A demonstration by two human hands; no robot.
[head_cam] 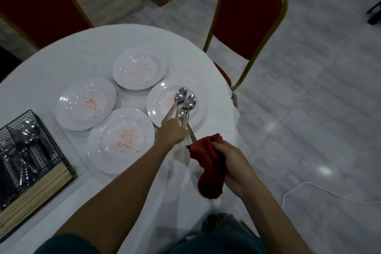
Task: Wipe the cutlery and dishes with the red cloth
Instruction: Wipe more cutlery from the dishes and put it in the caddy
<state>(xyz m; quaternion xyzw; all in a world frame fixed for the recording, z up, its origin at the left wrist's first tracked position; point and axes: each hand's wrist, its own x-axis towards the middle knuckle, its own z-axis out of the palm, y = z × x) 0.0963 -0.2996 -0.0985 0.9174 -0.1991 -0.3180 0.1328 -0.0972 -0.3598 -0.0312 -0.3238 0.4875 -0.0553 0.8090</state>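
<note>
- Red cloth (208, 163) bunched in the right hand (235, 169), fingers closed around it, hanging below the fist just off the bench (61, 62) edge at about 5 o'clock from the plates.
- Bundle of cutlery (181, 107), spoons plus what looks like a fork, clamped by the handles in the left hand (171, 134); bowls of the spoons pointing to 12 o'clock, over the right plate (198, 97).
- Handle ends poking back toward the cloth, just touching or nearly touching its upper fold; hard to tell which.
- Hands close together but not meeting, each closed on its own thing.
- Four white plates in a cluster: far plate (140, 68) at 12 o'clock, left plate (86, 103) at 9 o'clock, near plate (120, 140) at 6 o'clock, right plate at 3 o'clock. Reddish smears on all four, so none wiped yet by the look of it.
- Wire basket (31, 142) with more cutlery and a row of chopsticks (35, 189) at 8 o'clock, near the bench edge.
- Red chair (247, 20) at 1 o'clock, another red chair (37, 2) at 11 o'clock.
- Likely step: wiping the held cutlery, starting from the handles.
- Risks, as a judgement: several pieces gripped at once, so a pull of the cloth could slide one loose onto the plate or floor; rubbing a bundle leaves inner faces untouched; spoon bowls dipping into the smeared plate would pick up fresh residue; loose cloth tail may drag the tablecloth.
</note>
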